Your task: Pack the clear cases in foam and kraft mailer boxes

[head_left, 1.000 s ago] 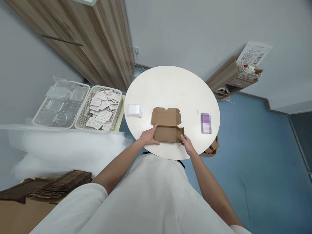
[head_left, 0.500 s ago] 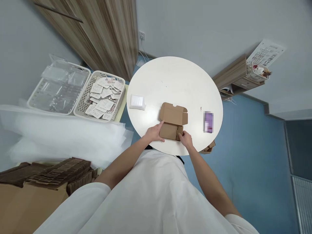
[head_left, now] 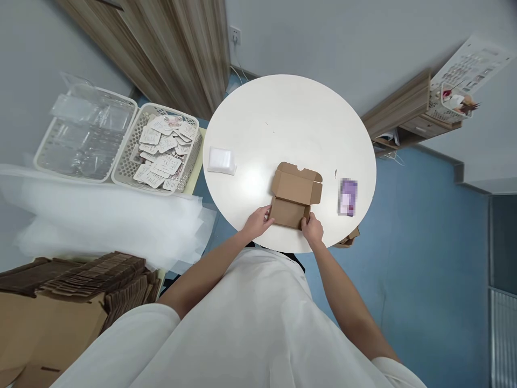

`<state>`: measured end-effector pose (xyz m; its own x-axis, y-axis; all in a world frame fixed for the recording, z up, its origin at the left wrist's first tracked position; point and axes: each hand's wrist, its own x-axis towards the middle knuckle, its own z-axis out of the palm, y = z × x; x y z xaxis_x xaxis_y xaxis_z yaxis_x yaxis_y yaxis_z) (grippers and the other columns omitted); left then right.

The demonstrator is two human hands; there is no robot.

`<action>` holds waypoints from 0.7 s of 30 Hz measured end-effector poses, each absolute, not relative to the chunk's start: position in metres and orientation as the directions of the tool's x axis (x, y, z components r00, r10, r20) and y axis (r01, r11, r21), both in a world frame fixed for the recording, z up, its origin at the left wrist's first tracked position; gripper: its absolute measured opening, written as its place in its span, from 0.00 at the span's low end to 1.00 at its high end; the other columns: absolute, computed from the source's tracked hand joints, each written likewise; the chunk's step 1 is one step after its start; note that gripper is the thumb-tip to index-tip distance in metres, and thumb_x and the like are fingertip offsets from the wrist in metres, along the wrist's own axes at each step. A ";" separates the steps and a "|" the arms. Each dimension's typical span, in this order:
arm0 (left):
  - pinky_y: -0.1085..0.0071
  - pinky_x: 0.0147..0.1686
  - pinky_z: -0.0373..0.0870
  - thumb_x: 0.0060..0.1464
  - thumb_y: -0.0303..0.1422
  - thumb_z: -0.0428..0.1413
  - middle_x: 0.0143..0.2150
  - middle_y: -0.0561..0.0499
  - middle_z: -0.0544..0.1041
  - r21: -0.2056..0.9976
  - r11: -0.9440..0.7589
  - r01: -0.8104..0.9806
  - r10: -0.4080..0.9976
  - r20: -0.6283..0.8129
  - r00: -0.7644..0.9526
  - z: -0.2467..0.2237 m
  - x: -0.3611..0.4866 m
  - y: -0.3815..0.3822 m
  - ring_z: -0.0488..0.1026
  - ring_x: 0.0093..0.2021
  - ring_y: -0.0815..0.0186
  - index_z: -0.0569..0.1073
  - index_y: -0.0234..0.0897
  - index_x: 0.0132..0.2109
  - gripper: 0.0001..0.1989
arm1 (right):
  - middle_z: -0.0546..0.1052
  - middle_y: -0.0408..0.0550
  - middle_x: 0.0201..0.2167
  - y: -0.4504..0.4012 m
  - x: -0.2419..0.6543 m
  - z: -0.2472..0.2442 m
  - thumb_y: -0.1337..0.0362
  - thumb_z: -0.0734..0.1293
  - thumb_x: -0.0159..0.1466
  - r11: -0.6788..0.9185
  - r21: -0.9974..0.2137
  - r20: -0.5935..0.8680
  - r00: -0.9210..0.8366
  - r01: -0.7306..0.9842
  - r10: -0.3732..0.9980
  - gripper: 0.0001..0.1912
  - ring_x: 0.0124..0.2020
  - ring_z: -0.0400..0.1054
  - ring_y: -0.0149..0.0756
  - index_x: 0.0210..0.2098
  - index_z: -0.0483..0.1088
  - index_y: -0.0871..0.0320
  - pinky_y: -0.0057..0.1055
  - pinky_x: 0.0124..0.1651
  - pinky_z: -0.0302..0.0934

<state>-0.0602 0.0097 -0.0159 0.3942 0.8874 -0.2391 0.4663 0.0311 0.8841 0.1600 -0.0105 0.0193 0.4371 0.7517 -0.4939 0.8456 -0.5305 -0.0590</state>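
Note:
A small brown cardboard box point(head_left: 289, 212) lies near the front edge of the round white table point(head_left: 291, 108), its lid raised and tilted away from me. My left hand point(head_left: 257, 222) grips the box's left wall, thumb and fingers on either side. At the right wall, my right hand point(head_left: 312, 228) pinches the cardboard at the near corner. The inside of the box shows bare cardboard. A white wrapped packet point(head_left: 221, 160) is on the table to the left, and a purple item point(head_left: 348, 197), blurred out, is on the right.
Left of the table stand a basket of printed cards point(head_left: 189, 175) and a basket of clear plastic pouches point(head_left: 42, 145). White sheets point(head_left: 109, 215) and stacked flat cardboard point(head_left: 92, 275) lie nearer. A wooden cabinet point(head_left: 416, 123) stands at the right wall.
The right side flap, folded over the inside before, now stands up as a wall. The lid leans more to the right in view, and the camera view has shifted slightly.

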 end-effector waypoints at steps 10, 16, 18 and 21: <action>0.66 0.41 0.66 0.55 0.39 0.47 0.47 0.43 0.66 0.843 0.116 0.525 0.949 -0.251 0.193 -0.006 -0.041 0.002 0.69 0.38 0.67 0.54 0.37 0.59 0.26 | 0.71 0.48 0.39 -0.025 0.192 0.028 0.47 0.51 0.59 -0.598 -0.583 -0.505 0.331 0.551 0.797 0.27 0.25 0.68 0.32 0.54 0.55 0.52 0.32 0.31 0.61; 0.65 0.42 0.67 0.53 0.32 0.48 0.46 0.45 0.69 0.833 0.239 0.499 0.939 -0.330 0.101 -0.006 -0.033 0.011 0.70 0.37 0.67 0.62 0.38 0.55 0.20 | 0.65 0.51 0.49 -0.019 0.206 0.019 0.49 0.58 0.56 -0.679 -0.730 -0.669 0.120 0.082 0.733 0.26 0.23 0.68 0.26 0.51 0.59 0.53 0.29 0.26 0.65; 0.65 0.41 0.68 0.53 0.31 0.48 0.46 0.45 0.69 0.840 0.294 0.455 0.930 -0.361 0.065 -0.006 -0.029 0.016 0.71 0.35 0.68 0.63 0.37 0.54 0.20 | 0.67 0.50 0.46 -0.011 0.207 0.016 0.50 0.59 0.56 -0.661 -0.749 -0.655 0.105 0.039 0.748 0.24 0.24 0.67 0.27 0.48 0.62 0.54 0.28 0.26 0.66; 0.66 0.40 0.68 0.52 0.31 0.49 0.44 0.46 0.70 0.849 0.337 0.407 0.919 -0.391 0.055 -0.005 -0.021 0.023 0.71 0.34 0.68 0.63 0.37 0.54 0.21 | 0.69 0.47 0.41 0.000 0.209 0.012 0.50 0.59 0.55 -0.624 -0.781 -0.616 0.136 0.022 0.776 0.23 0.27 0.65 0.28 0.47 0.63 0.54 0.27 0.26 0.65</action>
<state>-0.0210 0.0228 -0.0046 0.0554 0.9186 -0.3913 0.4074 0.3370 0.8488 0.2090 -0.0001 0.0124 0.1364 0.7757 -0.6163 0.0216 -0.6242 -0.7809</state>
